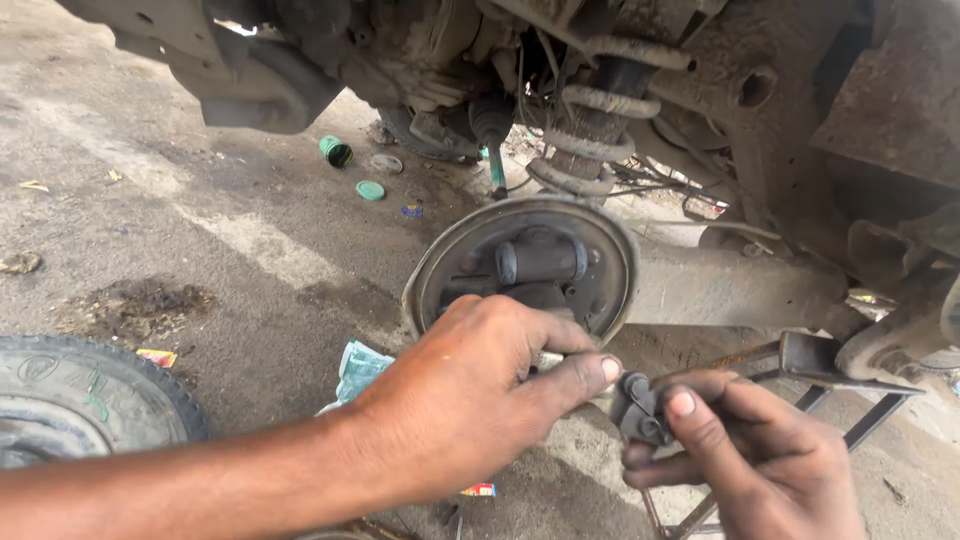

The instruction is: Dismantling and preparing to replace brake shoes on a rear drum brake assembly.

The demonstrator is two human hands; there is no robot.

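Oil-stained concrete floor (250, 240) runs under a raised vehicle, whose rusty coil spring (590, 130) hangs at 12 o'clock above a round brake backing plate (600, 250) at the end of the axle. A worn tyre (80, 400) lies at 9 o'clock on the floor, and a green cap (336, 151) and a small green lid (370, 190) sit well apart at 11 o'clock.

The left hand (470, 400) reaches in from 8 o'clock, knuckles up, its fingers curled closed against the lower part of the plate with the thumb stretched toward 3 o'clock; what those fingers clasp underneath is hidden, so I cannot tell. The right hand (750, 450) comes up from 5 o'clock with its grip closed on a small dark metal part (638, 410), pinched between thumb and fingers.

That part lies just beside the left thumb tip, at 3 o'clock from it, and at 5 o'clock from the plate's centre, near its lower rim. Its long axis stands roughly upright, tilted a little toward 1 o'clock. The right hand is the one on it; the left is the nearer to the plate. A scissor jack (800, 360) stands just behind the right hand at 3 o'clock, and a crumpled green-and-white wrapper (358, 368) lies on the floor at 7 o'clock from the plate.
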